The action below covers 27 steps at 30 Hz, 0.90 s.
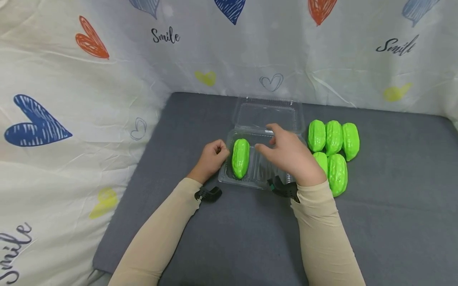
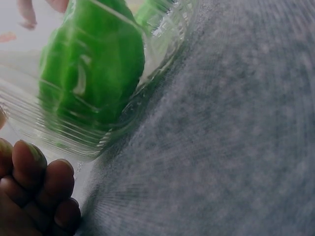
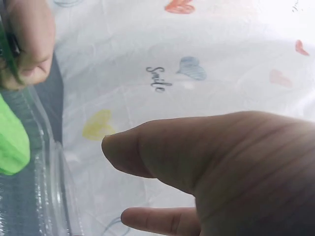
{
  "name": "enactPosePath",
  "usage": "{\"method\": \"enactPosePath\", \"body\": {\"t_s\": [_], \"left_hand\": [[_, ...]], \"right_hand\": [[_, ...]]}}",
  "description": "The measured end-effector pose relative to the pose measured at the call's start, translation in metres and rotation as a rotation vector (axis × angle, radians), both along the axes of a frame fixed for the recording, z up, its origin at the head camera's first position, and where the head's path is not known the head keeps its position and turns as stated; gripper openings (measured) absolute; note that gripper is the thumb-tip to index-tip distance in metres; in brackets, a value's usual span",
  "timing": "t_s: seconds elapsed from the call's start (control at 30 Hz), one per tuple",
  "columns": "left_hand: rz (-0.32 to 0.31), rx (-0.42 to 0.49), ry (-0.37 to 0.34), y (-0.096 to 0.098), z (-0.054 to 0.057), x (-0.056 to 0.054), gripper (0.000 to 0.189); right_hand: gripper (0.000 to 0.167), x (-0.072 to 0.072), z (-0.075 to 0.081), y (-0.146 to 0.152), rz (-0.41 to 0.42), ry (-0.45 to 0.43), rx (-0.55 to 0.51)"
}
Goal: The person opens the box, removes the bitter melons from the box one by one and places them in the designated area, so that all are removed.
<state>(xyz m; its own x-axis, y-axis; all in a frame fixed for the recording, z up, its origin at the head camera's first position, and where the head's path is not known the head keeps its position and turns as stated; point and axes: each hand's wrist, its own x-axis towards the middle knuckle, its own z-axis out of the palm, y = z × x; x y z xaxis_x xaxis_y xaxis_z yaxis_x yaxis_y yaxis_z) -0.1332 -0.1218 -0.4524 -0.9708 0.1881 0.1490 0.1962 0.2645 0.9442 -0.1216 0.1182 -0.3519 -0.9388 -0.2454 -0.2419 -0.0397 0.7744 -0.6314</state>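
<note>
A clear plastic clamshell box [image 1: 255, 171] stands on the grey table, its lid [image 1: 266, 113] laid back behind it. One glossy, ridged green fruit shaped like a star fruit [image 1: 241, 159] lies lengthwise in the left of the tray; the left wrist view shows this fruit [image 2: 93, 73] through the ribbed wall. With curled fingers my left hand [image 1: 213, 157] pinches the box's left rim. Over the tray's right half hovers my right hand [image 1: 290, 155], holding nothing. Its thumb [image 3: 147, 147] is extended, with a gap between thumb and index finger.
Several more green fruits [image 1: 334, 137] sit in two rows right of the box, one partly hidden behind my right wrist. A white cloth with printed hearts [image 1: 229, 51] hangs along the table's back edge and left side.
</note>
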Motion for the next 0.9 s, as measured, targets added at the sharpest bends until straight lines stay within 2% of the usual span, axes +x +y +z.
{"method": "enactPosePath", "body": {"t_s": [0.3,0.6,0.83,0.9], "left_hand": [[-0.036,0.015,-0.021,0.005,-0.009,0.005,0.026],[-0.02,-0.004,0.01,0.002,-0.003,0.0,0.025],[-0.016,-0.023,0.036,-0.006,-0.034,-0.016,0.023],[-0.019,-0.026,0.04,-0.007,-0.032,-0.017,0.023]], "right_hand": [[0.071,0.0,-0.015,-0.004,-0.005,-0.017,0.011],[0.067,-0.01,-0.028,-0.019,0.018,-0.004,-0.001],[0.069,-0.016,-0.04,-0.029,-0.01,-0.02,0.003],[0.07,-0.018,-0.043,-0.031,-0.006,-0.021,0.005]]}}
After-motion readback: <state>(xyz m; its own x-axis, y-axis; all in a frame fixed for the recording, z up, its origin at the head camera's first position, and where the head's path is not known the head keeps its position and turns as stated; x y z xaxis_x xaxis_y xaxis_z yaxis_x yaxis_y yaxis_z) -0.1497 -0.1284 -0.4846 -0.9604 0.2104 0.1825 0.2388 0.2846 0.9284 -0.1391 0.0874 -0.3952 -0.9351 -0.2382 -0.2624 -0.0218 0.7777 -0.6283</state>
